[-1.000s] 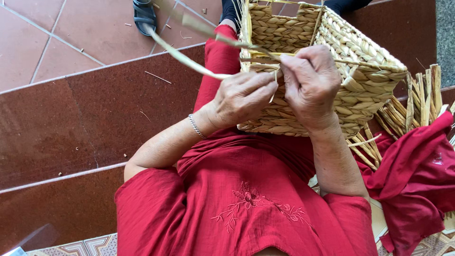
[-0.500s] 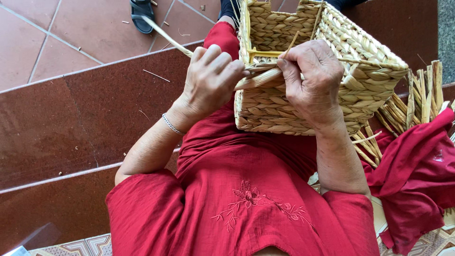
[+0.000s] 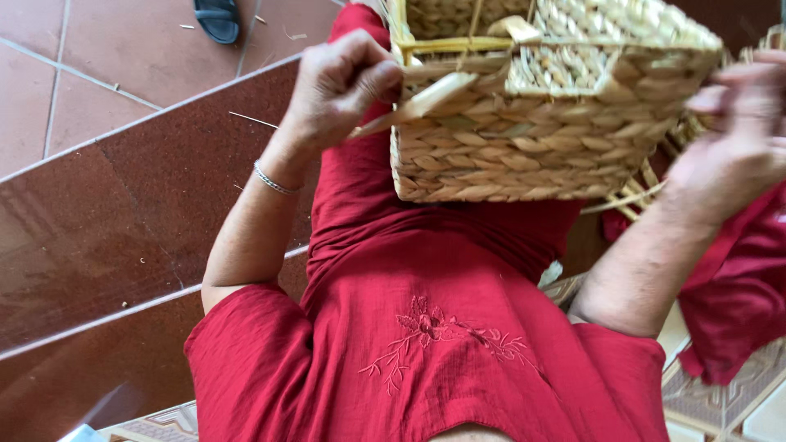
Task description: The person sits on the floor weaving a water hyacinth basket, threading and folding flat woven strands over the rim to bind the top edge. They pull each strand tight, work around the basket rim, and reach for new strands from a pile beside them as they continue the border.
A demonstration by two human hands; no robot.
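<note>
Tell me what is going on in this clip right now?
A person in a red garment sits with a woven straw basket on the lap. The left hand pinches a flat straw strand at the basket's rim. The right hand, blurred, is at the basket's far side. Loose straw bits lie on the brown tiled floor, with a dark sandal beyond.

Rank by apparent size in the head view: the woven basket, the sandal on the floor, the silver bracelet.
1. Woven basket, but it is nearest the camera.
2. Sandal, partly cut off by the frame and farther away.
3. Silver bracelet on the left wrist.
</note>
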